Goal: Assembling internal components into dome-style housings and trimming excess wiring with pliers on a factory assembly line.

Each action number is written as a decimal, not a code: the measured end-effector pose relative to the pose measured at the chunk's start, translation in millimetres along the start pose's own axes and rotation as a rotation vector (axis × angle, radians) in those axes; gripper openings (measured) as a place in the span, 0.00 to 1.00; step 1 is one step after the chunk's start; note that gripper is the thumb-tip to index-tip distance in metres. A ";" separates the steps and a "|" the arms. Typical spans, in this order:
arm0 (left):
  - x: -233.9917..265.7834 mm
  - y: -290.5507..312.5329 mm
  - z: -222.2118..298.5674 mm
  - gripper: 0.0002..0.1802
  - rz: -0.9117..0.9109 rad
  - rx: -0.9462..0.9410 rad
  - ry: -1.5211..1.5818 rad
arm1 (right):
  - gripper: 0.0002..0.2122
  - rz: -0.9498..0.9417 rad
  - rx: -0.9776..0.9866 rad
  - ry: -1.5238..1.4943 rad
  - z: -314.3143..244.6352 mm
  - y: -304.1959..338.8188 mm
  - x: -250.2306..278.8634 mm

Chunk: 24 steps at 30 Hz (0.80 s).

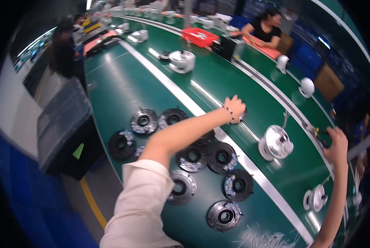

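My left hand (235, 107), with a dark beaded bracelet at the wrist, reaches across the white strip onto the green conveyor. Its fingers are closed on a round dark-and-silver part (244, 115), mostly hidden beneath the hand. Raised at the right side, my right hand (338, 145) grips a pair of pliers (319, 136) with dark handles and a bit of yellow, jaws pointing up and left. Between the two hands a white rounded housing (276, 142) with a wire sticking up rests on the conveyor.
Several ring-shaped black and silver discs (224, 215) lie on the green table under my left arm. Loose white strips (267, 239) lie at the near edge. More white housings (182, 62) and a red tray (199, 37) stand farther off. Another person (267, 31) sits across the line.
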State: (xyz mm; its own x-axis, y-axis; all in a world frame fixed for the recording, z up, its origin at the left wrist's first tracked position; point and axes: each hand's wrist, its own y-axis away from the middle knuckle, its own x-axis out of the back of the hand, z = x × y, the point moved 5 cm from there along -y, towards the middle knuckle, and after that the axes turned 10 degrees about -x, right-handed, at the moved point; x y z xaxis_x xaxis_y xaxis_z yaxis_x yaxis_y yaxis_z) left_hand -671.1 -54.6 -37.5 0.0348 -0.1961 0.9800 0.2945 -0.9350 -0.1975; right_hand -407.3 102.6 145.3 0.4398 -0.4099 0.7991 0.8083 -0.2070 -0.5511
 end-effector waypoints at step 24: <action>38.0 184.6 -189.1 0.14 -0.419 0.700 -0.240 | 0.19 0.054 0.094 -0.320 -89.9 -18.5 15.7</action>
State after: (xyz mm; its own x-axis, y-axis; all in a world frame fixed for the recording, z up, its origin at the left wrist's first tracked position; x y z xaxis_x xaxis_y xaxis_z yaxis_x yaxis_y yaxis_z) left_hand -796.0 -290.5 -41.5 -0.0312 0.2673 0.9631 0.8486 -0.5021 0.1668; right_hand -450.6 20.1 146.4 0.5717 -0.1155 0.8123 0.8064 -0.1036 -0.5822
